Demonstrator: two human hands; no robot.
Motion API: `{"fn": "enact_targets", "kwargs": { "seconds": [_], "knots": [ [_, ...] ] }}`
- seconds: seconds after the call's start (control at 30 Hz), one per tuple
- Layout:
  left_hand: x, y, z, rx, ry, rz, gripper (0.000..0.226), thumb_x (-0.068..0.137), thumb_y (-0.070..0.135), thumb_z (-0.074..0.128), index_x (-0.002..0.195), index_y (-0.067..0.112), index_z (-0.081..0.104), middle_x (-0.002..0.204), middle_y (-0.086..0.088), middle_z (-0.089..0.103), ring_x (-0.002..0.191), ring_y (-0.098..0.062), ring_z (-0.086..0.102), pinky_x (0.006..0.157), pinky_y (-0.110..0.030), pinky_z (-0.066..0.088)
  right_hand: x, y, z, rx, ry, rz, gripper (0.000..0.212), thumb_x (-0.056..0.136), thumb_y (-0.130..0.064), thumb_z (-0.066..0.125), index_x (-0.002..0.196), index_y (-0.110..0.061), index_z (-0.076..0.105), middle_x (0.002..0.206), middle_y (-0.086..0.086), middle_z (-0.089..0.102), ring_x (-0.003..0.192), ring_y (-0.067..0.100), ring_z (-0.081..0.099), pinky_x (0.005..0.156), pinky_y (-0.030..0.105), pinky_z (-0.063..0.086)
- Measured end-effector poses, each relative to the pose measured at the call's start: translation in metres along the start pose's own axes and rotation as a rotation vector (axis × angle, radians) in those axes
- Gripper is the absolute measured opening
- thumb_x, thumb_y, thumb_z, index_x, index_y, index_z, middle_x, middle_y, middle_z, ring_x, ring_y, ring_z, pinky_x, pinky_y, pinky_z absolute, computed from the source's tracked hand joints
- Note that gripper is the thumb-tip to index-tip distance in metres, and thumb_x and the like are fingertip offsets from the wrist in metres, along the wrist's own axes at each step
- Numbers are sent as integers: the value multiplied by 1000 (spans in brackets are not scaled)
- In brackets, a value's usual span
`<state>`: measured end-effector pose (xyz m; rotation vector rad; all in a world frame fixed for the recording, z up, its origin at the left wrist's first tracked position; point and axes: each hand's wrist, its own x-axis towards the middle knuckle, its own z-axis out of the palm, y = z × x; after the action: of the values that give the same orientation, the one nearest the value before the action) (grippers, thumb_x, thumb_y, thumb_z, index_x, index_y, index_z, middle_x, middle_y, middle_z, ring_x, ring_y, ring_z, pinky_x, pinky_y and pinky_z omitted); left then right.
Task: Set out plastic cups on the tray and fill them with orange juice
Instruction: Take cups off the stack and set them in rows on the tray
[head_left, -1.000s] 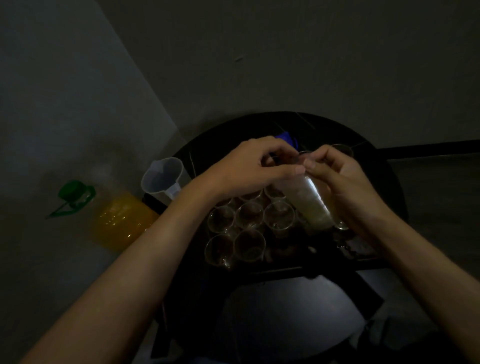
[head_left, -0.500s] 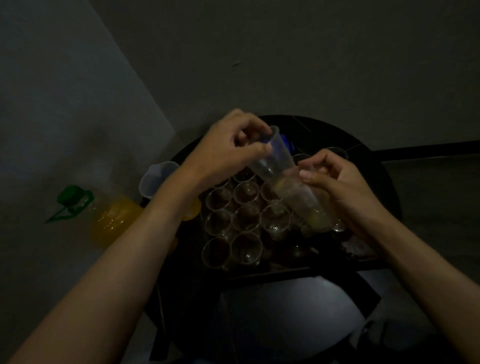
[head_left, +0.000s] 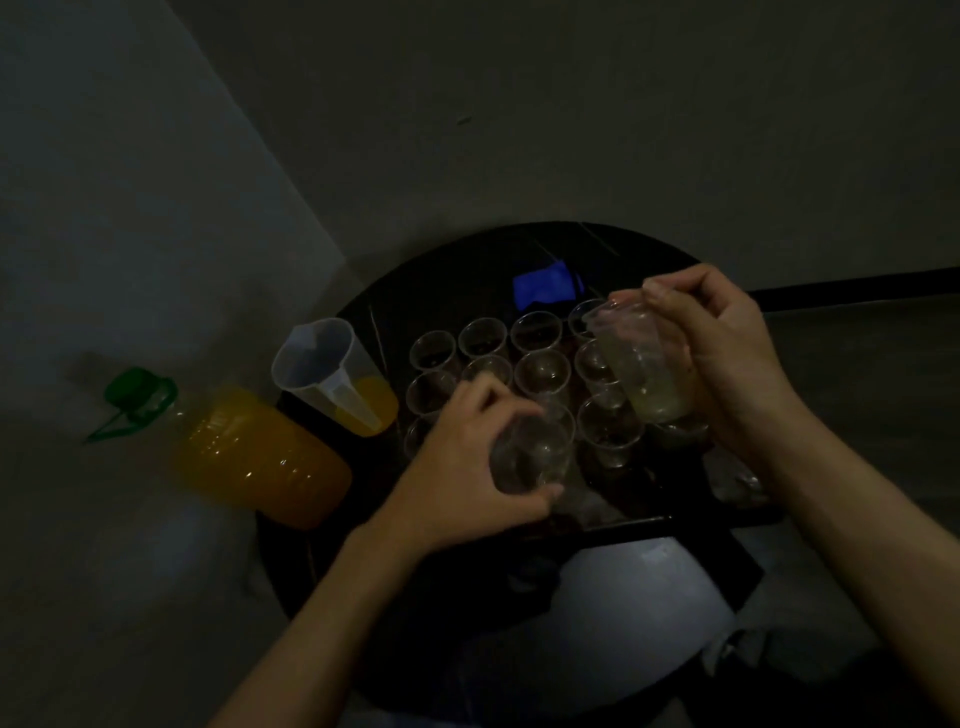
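Head view showed the left hand (head_left: 464, 470) gripping one cup (head_left: 531, 456) low over the tray (head_left: 631, 521), the right hand (head_left: 727, 371) clutching the cup stack (head_left: 638, 364), where crowding and dimness could, apparently, topple neighbouring cups (head_left: 609, 430).

A round black table (head_left: 457, 275) stands in a corner where two grey walls (head_left: 623, 104) meet. On the table, at its 12 o'clock side, lies a small blue object (head_left: 545, 291), too dim to name. A black strip (head_left: 857, 280) runs along the foot of the wall at 3 o'clock. At 6 o'clock of the table shows a pale rounded shape (head_left: 639, 613), also unclear.
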<state>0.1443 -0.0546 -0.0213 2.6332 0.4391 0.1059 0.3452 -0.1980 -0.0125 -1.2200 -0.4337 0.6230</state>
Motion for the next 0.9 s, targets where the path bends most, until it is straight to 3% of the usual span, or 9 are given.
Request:
{"fn": "enact_targets", "kwargs": {
  "seconds": [0.1,0.2,0.57,0.9],
  "knots": [
    [-5,-5,26,92,26,32,79,69,67,74,135,32,51,125,14,33,118,-4,35,101,-23,34,1,0,0,-6,4,-2,52,66,-46,78,104,-15,61,114,13,72,106,25,71,96,51,54],
    [-7,-10,46,162,66,41,85,67,72,70,137,28,50,125,10,39,117,-8,38,104,-30,37,0,0,-2,-19,-12,-2,45,71,-43,75,104,-16,62,115,11,72,106,23,71,95,49,55],
    [-6,-18,72,288,158,39,78,68,72,70,127,23,59,121,5,54,108,-15,47,93,-34,44,-2,-1,-3,-27,-7,-5,42,73,-41,73,105,-16,61,112,11,73,104,24,72,93,48,56],
    [-4,-20,79,340,212,27,73,67,74,68,119,23,63,115,5,57,103,-15,47,85,-33,44,-3,-1,-1,-23,-6,7,41,73,-40,70,105,-16,60,110,7,74,101,19,73,85,39,60]
  ]
}}
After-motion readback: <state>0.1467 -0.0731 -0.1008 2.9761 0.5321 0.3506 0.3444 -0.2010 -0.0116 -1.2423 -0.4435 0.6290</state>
